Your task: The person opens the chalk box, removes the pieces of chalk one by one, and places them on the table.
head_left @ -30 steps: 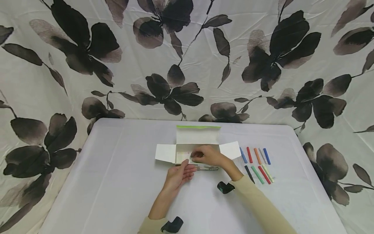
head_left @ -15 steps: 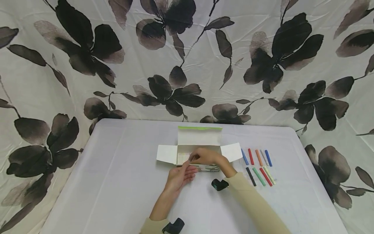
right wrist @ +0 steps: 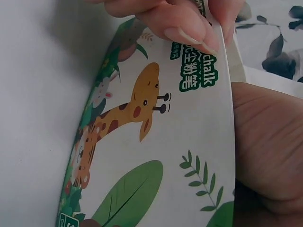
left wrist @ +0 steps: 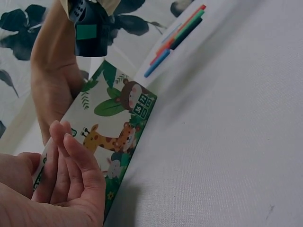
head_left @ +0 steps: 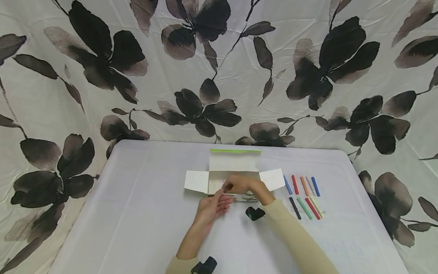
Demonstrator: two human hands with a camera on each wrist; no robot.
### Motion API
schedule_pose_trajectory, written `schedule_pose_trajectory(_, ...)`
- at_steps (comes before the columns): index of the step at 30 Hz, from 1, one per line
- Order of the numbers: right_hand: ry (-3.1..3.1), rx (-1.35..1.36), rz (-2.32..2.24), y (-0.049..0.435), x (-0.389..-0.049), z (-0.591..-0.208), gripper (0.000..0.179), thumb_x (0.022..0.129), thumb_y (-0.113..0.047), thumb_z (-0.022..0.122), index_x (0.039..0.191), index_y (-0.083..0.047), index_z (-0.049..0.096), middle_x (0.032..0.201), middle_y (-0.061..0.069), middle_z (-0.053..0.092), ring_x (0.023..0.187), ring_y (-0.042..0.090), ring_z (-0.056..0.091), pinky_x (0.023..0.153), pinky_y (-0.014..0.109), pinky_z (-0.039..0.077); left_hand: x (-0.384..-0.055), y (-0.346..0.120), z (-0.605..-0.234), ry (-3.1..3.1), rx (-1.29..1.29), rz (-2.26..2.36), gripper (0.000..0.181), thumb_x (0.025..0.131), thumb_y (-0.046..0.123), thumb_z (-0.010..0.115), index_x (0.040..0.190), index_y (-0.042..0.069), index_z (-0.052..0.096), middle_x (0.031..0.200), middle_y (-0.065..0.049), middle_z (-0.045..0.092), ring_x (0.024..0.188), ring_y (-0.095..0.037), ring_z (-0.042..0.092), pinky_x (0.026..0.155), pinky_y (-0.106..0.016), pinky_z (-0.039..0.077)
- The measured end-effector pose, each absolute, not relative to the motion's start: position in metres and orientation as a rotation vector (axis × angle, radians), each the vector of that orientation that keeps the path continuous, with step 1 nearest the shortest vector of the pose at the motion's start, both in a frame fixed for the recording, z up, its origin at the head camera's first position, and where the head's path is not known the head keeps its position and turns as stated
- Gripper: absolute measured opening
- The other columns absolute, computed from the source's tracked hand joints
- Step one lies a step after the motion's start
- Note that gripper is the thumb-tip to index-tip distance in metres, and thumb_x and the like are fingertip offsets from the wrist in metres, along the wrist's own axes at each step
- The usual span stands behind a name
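An open white chalk box [head_left: 193,180] stands upright near the table's middle, its lid raised at the back and side flaps spread. My left hand [head_left: 209,209] grips the box's front wall, with fingers against the printed face and thumb over the top edge. In the right wrist view that face shows a giraffe and the word "chalk" on the box [right wrist: 189,127]. My right hand [head_left: 239,183] reaches over the front wall into the box, its fingers bent near the left thumb. Its fingertips are hidden, so whether they hold anything is unclear.
Several coloured chalk sticks [head_left: 304,207] lie in two rows on the white table [head_left: 137,213], right of the box. The right flap [head_left: 272,179] reaches close to the nearest blue stick. A floral cloth [head_left: 191,68] hangs behind the table.
My right hand has shifted slightly left inside the box, toward the left thumb, and its forearm has swung left. The left hand keeps its hold. The whole view has drifted slightly.
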State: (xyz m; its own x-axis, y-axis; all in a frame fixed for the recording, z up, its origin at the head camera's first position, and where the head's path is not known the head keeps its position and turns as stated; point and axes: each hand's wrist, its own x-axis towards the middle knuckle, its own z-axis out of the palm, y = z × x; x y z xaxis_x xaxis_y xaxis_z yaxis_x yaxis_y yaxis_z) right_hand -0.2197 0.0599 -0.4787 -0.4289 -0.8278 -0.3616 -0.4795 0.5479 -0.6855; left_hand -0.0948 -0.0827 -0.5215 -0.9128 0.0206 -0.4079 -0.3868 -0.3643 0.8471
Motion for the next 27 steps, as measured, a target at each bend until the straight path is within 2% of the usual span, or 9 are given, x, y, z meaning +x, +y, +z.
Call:
schedule_pose_trajectory(10,2.061,-1.058,-0.583,0.059,-0.223,-0.478,0.014,0.098,0.005,0.061,0.100,-0.001,0.074,0.073,-0.007,0.051,0.067,0.005,0.044,0.063,0.017,0.037,-0.094,-0.082,-0.520,1.611,-0.480,2.349,0.049,0.106,0.033,0.059,0.112,-0.014,0.069,0.099,-0.012,0.077,0.077,-0.009,0.069,0.070,-0.020,0.057)
schedule_pose_trajectory(14,2.095,-1.098,-0.621,0.062,-0.222,-0.477,0.012,0.097,0.004,0.064,0.102,0.001,0.074,0.079,-0.004,0.061,0.071,0.004,0.050,0.067,0.017,0.044,-0.095,-0.083,-0.521,1.616,-0.475,2.346,0.050,0.106,0.035,0.060,0.112,-0.014,0.069,0.100,-0.012,0.077,0.079,-0.009,0.069,0.070,-0.020,0.057)
schedule_pose_trajectory(18,2.178,-1.102,-0.726,0.071,-0.221,-0.477,0.012,0.096,-0.001,0.069,0.106,0.002,0.075,0.095,0.004,0.073,0.082,0.006,0.061,0.077,0.020,0.052,-0.095,-0.084,-0.522,1.620,-0.473,2.338,0.051,0.105,0.038,0.060,0.111,-0.012,0.070,0.099,-0.011,0.077,0.080,-0.009,0.070,0.071,-0.020,0.057)
schedule_pose_trajectory(22,2.262,-1.127,-0.807,0.085,-0.217,-0.474,0.014,0.097,-0.005,0.070,0.109,0.000,0.076,0.101,0.006,0.074,0.089,0.009,0.065,0.082,0.022,0.053,-0.094,-0.084,-0.521,1.622,-0.467,2.332,0.050,0.105,0.038,0.060,0.110,-0.012,0.070,0.100,-0.011,0.077,0.082,-0.011,0.070,0.072,-0.021,0.057)
schedule_pose_trajectory(27,2.313,-1.149,-0.881,0.102,-0.213,-0.468,0.015,0.098,-0.007,0.070,0.110,-0.001,0.076,0.102,0.005,0.075,0.090,0.010,0.065,0.083,0.026,0.055,-0.093,-0.083,-0.517,1.629,-0.459,2.330,0.051,0.106,0.037,0.059,0.113,-0.012,0.069,0.100,-0.011,0.077,0.080,-0.010,0.069,0.071,-0.020,0.057)
